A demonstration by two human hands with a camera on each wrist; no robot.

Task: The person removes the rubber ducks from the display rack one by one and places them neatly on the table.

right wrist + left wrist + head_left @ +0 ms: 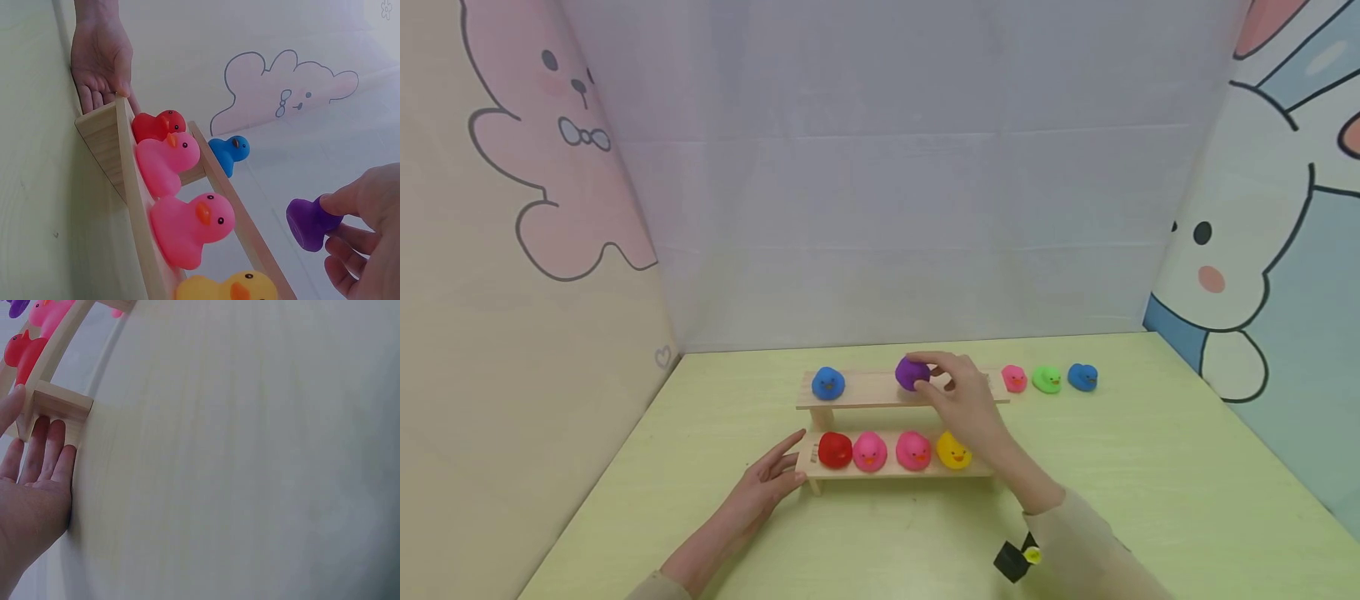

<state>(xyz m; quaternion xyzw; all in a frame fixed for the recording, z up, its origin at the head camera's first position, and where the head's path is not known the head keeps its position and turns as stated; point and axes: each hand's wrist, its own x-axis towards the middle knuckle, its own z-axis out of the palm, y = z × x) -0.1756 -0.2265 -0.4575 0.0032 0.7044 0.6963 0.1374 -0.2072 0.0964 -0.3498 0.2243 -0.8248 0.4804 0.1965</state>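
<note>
My right hand [964, 406] pinches a purple rubber duck [912, 374] between thumb and fingers over the upper shelf [868, 390] of a wooden stand. In the right wrist view the purple duck [309, 222] appears tilted and apart from the shelf. My left hand [765, 486] touches the left end of the lower shelf [895, 474], its fingers fairly straight; the left wrist view shows the thumb [12, 407] against that end. On the lower shelf sit a red duck [835, 450], two pink ducks [870, 452] and a yellow duck [953, 451]. A blue duck [828, 383] stands on the upper shelf's left end.
Right of the stand, a small pink duck [1014, 379], a green duck [1047, 380] and another blue duck [1083, 377] stand in a row. A black object with a yellow part [1013, 562] is by the right sleeve. Pale walls surround the table [1150, 500].
</note>
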